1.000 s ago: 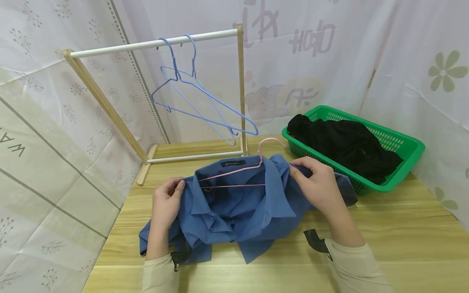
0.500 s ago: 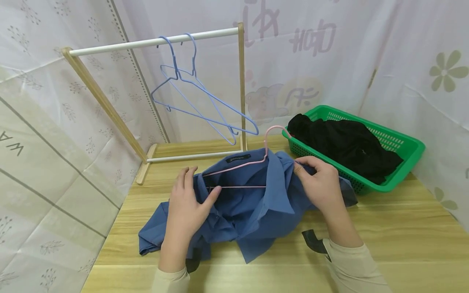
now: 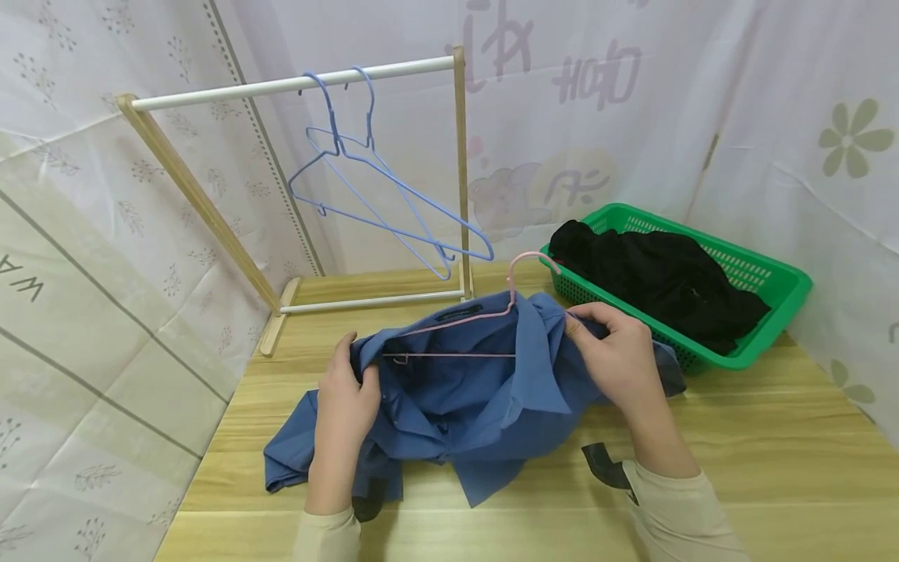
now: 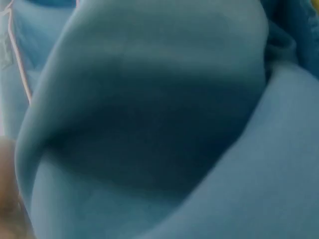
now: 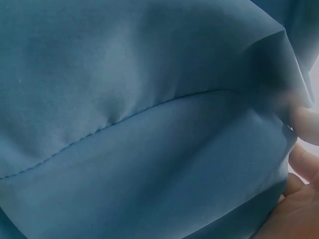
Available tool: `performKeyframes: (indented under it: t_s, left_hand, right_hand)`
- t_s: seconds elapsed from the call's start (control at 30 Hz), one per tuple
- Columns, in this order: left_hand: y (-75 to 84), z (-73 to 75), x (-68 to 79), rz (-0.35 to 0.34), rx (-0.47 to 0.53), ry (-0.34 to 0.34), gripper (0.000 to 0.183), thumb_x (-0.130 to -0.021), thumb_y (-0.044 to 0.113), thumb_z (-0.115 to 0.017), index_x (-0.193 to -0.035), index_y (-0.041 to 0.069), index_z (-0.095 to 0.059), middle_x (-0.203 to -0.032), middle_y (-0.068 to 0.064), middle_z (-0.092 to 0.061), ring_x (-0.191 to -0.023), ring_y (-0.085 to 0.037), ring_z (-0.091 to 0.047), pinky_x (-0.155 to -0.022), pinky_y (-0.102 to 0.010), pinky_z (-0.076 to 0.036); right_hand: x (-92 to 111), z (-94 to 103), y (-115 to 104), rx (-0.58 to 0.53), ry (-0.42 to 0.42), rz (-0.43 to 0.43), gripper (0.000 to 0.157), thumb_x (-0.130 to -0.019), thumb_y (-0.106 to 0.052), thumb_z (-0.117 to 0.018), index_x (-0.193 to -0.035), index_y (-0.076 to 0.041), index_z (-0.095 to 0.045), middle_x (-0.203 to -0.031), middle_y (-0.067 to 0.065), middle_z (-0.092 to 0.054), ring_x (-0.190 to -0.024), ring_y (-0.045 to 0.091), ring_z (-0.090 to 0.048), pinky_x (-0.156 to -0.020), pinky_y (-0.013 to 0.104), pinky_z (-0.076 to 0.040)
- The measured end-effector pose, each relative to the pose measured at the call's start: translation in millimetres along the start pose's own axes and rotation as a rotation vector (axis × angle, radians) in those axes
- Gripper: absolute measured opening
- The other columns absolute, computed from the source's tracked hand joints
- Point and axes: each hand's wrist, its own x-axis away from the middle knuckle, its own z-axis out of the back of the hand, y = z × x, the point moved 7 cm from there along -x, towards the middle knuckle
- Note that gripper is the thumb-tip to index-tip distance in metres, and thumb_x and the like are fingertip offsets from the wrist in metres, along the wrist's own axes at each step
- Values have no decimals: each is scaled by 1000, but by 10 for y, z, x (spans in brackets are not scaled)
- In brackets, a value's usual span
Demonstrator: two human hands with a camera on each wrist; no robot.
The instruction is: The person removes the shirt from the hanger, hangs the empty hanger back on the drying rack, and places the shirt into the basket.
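Note:
A blue collared shirt (image 3: 492,453) lies over the table, with a pink hanger (image 3: 512,286) inside its neck opening and the hook rising above the collar. My left hand (image 3: 346,406) grips the left side of the collar between thumb and fingers. At the other shoulder, my right hand (image 3: 620,355) pinches the cloth. Folded shirt fabric (image 4: 149,124) fills the left wrist view, where a strip of the pink hanger (image 4: 19,59) shows. In the right wrist view, fingertips (image 5: 305,162) hold the fabric edge beside a stitched seam. The hanger's two ends are hidden under cloth.
A wooden rack with a white bar (image 3: 232,92) stands behind, two blue hangers (image 3: 393,222) hanging from it. At back right, a green basket (image 3: 779,312) holds black clothing (image 3: 667,273). The wooden table (image 3: 787,460) extends along the front, with patterned curtains (image 3: 562,117) around it.
My left hand let go of the left shoulder, moved right with spread fingers, and now grips the collar's left side. The hanger's hook shifted right. My right hand stays at its shoulder.

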Motion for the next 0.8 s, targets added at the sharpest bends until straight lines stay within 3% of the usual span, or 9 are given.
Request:
performKeyframes:
  t_s: [0.07,0.13,0.2,0.3,0.4,0.53,0.67,0.8]
  left_hand:
    - [-19,34,-17,-11,10,11,51,-107,15,-50,-157,7,-48,-154,-25,-57,-126,-44,-66,-97,-55,-57]
    - [-35,66,-26,-23,26,10,47,-108,15,-49,-154,8,-53,-149,-24,-62,-105,-41,-72,-81,-48,-58]
    - [-60,95,-43,-36,53,13,42,-110,17,-49,-151,9,-57,-144,-22,-66,-98,-38,-71,-78,-46,-56]
    - [-119,149,-70,-45,128,2,36,-112,20,-53,-145,11,-63,-140,-18,-70,-113,-38,-72,-96,-52,-57]
    - [-195,186,-108,-20,237,-35,30,-110,20,-58,-137,12,-68,-139,-14,-70,-133,-33,-65,-113,-54,-50]
    - [-277,212,-140,55,395,-97,28,-109,14,-60,-134,8,-72,-140,-14,-69,-133,-25,-62,-112,-37,-50]
    - [-337,210,-156,116,508,-127,31,-109,10,-58,-137,2,-70,-144,-17,-65,-138,-20,-58,-107,-16,-49]
    - [-382,186,-174,149,613,-144,34,-110,7,-54,-141,-3,-65,-147,-18,-62,-138,-14,-56,-107,-13,-49]
  right_hand:
    - [0,-1,-5,0,-6,9,21,-103,-21,-71,-116,-7,-79,-116,17,-79,-113,36,-72,-86,27,-51]
    - [0,1,-9,-4,-9,18,20,-103,-20,-71,-116,-7,-79,-115,17,-79,-113,36,-73,-87,24,-51]
    - [1,11,-14,-7,-9,28,19,-103,-20,-72,-115,-7,-79,-114,17,-79,-111,35,-73,-85,17,-49]
    - [4,42,-14,-1,-6,40,19,-103,-21,-72,-115,-8,-79,-112,16,-80,-105,32,-73,-80,11,-46]
    - [1,80,1,16,-3,39,19,-103,-22,-72,-114,-10,-80,-110,15,-80,-99,19,-69,-78,11,-46]
    - [-6,111,25,14,-13,28,20,-103,-26,-72,-115,-11,-80,-112,13,-80,-98,6,-62,-80,10,-45]
    - [-8,122,39,-2,-24,14,23,-103,-29,-72,-115,-12,-80,-112,13,-80,-98,6,-62,-80,9,-44]
    - [-16,132,65,-16,-23,1,23,-102,-31,-74,-114,-12,-81,-104,10,-79,-84,4,-58,-72,15,-44]
